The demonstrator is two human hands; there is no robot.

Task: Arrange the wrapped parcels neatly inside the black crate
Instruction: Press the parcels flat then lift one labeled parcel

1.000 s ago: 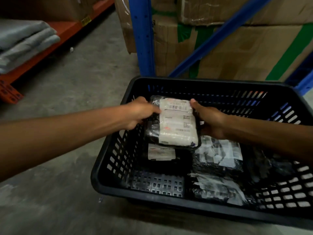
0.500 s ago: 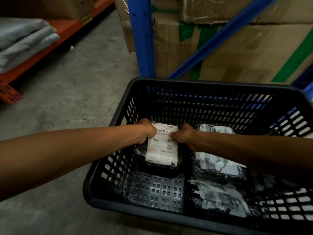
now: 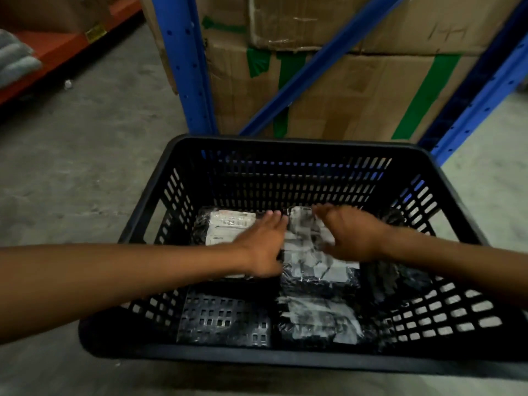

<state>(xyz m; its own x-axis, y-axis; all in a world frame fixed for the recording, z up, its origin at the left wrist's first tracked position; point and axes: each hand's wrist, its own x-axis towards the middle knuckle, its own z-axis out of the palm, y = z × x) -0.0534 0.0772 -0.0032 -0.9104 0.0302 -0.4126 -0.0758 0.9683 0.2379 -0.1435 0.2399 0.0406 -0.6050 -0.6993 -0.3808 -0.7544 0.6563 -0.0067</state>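
The black slotted crate point(image 3: 288, 145) stands on the concrete floor before me. Inside at the back left lies a black-wrapped parcel with a white label point(image 3: 225, 227). My left hand point(image 3: 264, 247) rests flat over its right part, fingers spread, holding nothing. To its right lies a second parcel with crumpled white labels point(image 3: 308, 270); my right hand point(image 3: 348, 235), blurred, hovers open over its far end. A third parcel point(image 3: 317, 324) lies at the front middle, and a dark one point(image 3: 400, 278) at the right.
The crate's front left floor point(image 3: 223, 321) is bare. Behind the crate rise blue rack posts point(image 3: 185, 67) and taped cardboard boxes point(image 3: 357, 90). An orange shelf point(image 3: 57, 50) with folded grey cloth point(image 3: 14, 61) runs along the far left. Grey floor point(image 3: 85, 167) lies to the left.
Both hands lowered the labelled parcel into the crate's back left and let go of it. The left hand now lies flat on it; the right hand shifted right over the neighbouring parcel.
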